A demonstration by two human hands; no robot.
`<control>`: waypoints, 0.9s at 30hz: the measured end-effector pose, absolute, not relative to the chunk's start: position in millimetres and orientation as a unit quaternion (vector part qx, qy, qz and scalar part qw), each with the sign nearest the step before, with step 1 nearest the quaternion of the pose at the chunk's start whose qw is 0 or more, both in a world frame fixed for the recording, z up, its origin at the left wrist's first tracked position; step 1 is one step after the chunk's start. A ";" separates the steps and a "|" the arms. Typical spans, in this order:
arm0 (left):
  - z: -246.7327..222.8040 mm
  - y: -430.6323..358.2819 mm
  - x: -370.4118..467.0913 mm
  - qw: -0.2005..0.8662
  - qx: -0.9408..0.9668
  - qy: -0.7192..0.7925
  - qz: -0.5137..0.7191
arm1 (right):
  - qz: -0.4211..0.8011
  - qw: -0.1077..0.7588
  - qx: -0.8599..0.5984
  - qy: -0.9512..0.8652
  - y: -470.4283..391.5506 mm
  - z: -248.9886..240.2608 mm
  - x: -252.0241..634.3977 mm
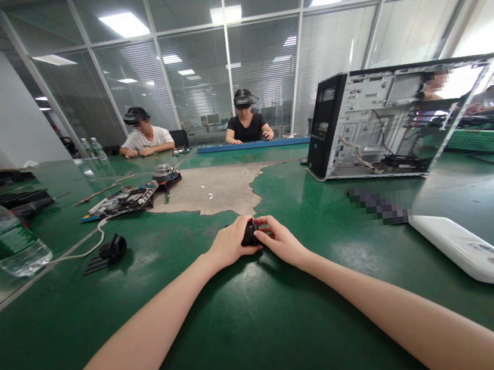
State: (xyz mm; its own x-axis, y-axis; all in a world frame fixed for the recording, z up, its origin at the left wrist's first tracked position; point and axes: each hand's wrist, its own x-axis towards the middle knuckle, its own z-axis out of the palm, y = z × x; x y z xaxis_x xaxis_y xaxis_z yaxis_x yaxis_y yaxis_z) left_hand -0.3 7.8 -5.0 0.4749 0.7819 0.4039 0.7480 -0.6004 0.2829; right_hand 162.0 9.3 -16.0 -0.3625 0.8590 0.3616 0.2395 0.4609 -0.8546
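Observation:
Between my two hands, just above or on the green table, is a small black rounded part (249,234); its exact kind is hard to make out. My left hand (232,239) is wrapped around it from the left, palm over it. From the right, my right hand (279,238) pinches its edge with thumb and fingertips. Farther left on the table lies another black part (113,247) with a round end and several thin prongs, out of reach of both hands as they stand.
The green table (245,317) has a bare worn patch (212,192). A circuit board (127,199) and water bottle (4,239) are at left. An opened computer case (334,129), white power bank-like device (471,250) and green basket (480,139) stand right. Several people sit around.

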 end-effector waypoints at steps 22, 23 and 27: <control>-4.9 8.4 0.3 0.033 0.858 0.448 0.251 | 0.308 0.428 -0.356 -0.772 8.0 -17.5 162.5; -4.7 8.4 0.3 0.033 0.858 0.447 0.250 | 0.306 0.426 -0.360 -0.772 8.2 -17.8 162.5; -3.8 7.6 -0.1 0.033 0.857 0.451 0.246 | 0.306 0.416 -0.360 -0.777 6.0 -15.2 163.1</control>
State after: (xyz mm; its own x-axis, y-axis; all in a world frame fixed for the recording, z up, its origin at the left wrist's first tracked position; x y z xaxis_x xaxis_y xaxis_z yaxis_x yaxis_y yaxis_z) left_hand -0.1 7.6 -3.8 0.4718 0.7901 0.3913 0.7577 -0.5903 0.2784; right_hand 163.1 6.0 -15.2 -0.3953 0.8142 0.4253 0.3051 0.5531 -0.7753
